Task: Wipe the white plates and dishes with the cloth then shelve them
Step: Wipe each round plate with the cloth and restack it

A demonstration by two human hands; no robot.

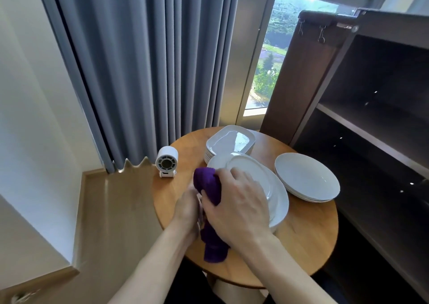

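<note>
Plates sit stacked near the middle of the round wooden worktop, with square dishes piled just behind and shallow bowls to the right. A purple cloth is bunched in the right hand, closed around it at the stack's left edge. The left hand grips something pale, mostly hidden. Dark shelves stand far right.

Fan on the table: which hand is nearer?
Left. The left hand sits just below-right of the fan, at the cloth's left side. The right hand is farther right, over the plates, gripping the cloth.
</note>
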